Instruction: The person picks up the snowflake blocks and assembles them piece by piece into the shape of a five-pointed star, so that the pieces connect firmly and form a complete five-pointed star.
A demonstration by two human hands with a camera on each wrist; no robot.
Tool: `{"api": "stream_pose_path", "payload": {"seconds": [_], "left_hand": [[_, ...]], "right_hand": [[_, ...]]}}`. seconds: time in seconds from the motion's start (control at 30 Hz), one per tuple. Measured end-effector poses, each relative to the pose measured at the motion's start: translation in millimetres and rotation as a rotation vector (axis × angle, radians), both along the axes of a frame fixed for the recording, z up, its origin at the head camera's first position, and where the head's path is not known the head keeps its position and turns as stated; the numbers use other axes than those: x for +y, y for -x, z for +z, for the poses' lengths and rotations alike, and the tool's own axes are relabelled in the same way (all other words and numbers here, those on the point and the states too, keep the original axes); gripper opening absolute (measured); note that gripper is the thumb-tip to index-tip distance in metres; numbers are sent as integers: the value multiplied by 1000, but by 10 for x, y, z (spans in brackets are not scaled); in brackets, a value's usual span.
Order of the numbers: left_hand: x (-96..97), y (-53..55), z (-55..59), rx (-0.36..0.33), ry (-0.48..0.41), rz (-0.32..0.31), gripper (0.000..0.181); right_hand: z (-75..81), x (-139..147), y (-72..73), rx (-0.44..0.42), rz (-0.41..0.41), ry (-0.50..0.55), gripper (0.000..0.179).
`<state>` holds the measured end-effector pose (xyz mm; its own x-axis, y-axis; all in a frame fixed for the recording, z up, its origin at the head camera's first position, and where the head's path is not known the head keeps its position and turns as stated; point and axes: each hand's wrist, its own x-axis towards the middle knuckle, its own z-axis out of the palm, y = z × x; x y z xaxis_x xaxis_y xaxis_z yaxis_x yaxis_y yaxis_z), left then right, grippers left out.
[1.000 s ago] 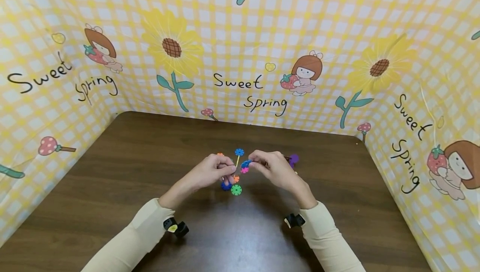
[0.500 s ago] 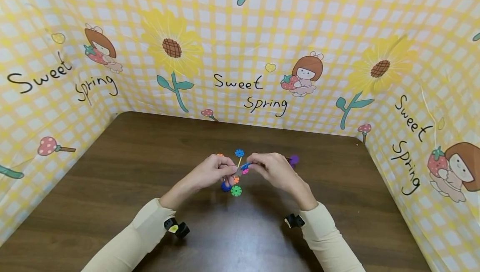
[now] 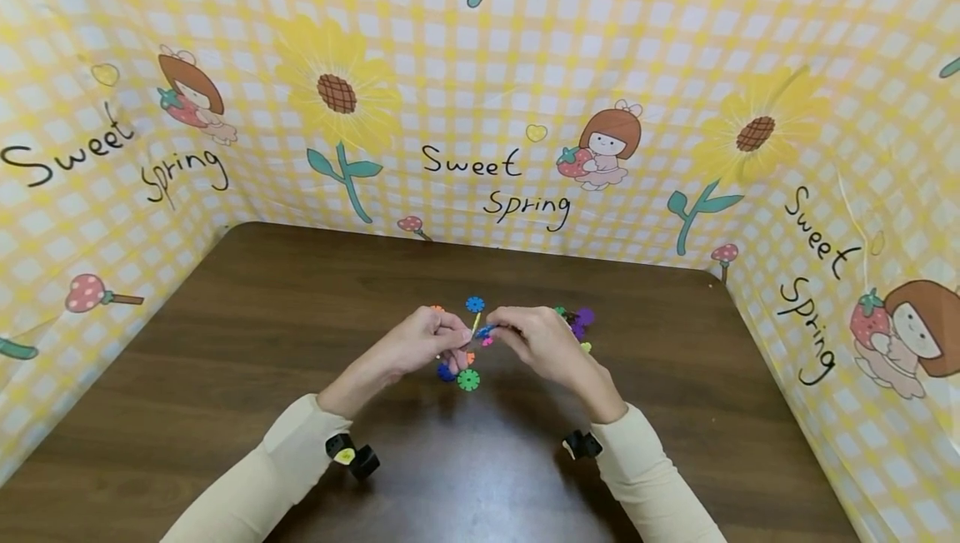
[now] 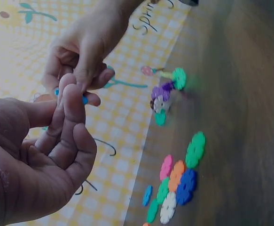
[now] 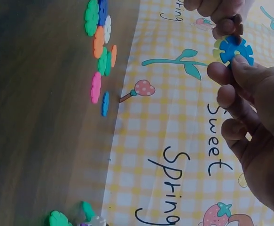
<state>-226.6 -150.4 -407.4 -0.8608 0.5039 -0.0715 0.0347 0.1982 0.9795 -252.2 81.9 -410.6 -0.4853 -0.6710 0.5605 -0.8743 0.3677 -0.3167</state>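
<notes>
Right hand point(image 3: 551, 347) pinches blue notched disc point(image 5: 230, 47) between thumb and finger, held up over the bench point(image 3: 225, 376); yellow disc point(image 5: 216, 50) just behind it. Left hand point(image 3: 420, 345) pinches brown piece point(image 5: 240, 30), edge-on, at the blue disc's rim; whether the two are slotted together, can't tell. Loose discs lie directly on bench beyond the hands: green disc point(image 4: 195, 149), orange disc point(image 4: 176, 176), pink disc point(image 4: 166, 167), white disc point(image 4: 168, 207), dark blue disc point(image 4: 186, 186). Multicoloured cluster point(image 4: 161, 91) sits apart, to the right.
</notes>
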Motion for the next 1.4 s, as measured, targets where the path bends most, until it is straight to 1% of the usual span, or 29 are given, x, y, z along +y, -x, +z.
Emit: {"api": "stream_pose_path", "payload": {"seconds": [0.13, 0.2, 0.3, 0.37, 0.43, 0.5, 0.6, 0.63, 0.73, 0.83, 0.9, 0.93, 1.0, 1.1, 1.23, 1.4], "left_hand": [[10, 33, -42, 35, 28, -26, 25], [15, 53, -73, 72, 69, -39, 27], [3, 84, -132, 177, 203, -37, 28], [-25, 113, -190, 254, 318, -21, 27], [-68, 144, -254, 311, 426, 0, 22], [-116, 176, -308, 332, 498, 17, 15], [-195, 235, -357, 348, 571, 38, 7], [-221, 260, -360, 357, 590, 44, 7], [-302, 357, -351, 391, 653, 64, 22], [-375, 473, -340, 393, 724, 83, 38], [-418, 552, -356, 383, 776, 69, 45], [-435, 586, -369, 367, 795, 61, 48], [-465, 652, -405, 339, 815, 36, 53], [-491, 724, -434, 309, 824, 13, 58], [-497, 780, -434, 289, 841, 17, 52], [-490, 784, -471, 304, 853, 56, 31]], "right_hand": [[20, 38, 18, -49, -38, -42, 9], [20, 73, 24, -67, -60, -73, 7], [-9, 143, 40, -86, -94, -128, 2], [-44, 204, 50, -99, -119, -168, 1], [-79, 271, 55, -119, -143, -213, 3], [-112, 341, 55, -155, -150, -254, 5], [-151, 455, 47, -233, -149, -315, 5], [-163, 495, 44, -262, -146, -328, 6], [-191, 615, 29, -327, -152, -373, 7], [-207, 717, 13, -363, -168, -411, 7], [-218, 779, 0, -377, -182, -436, 6], [-220, 809, -9, -375, -192, -451, 6], [-226, 875, -28, -377, -207, -467, 6], [-226, 974, -55, -350, -259, -489, 6], [-199, 1096, -70, -326, -321, -494, 8], [-133, 1228, -67, -335, -344, -529, 11]]}}
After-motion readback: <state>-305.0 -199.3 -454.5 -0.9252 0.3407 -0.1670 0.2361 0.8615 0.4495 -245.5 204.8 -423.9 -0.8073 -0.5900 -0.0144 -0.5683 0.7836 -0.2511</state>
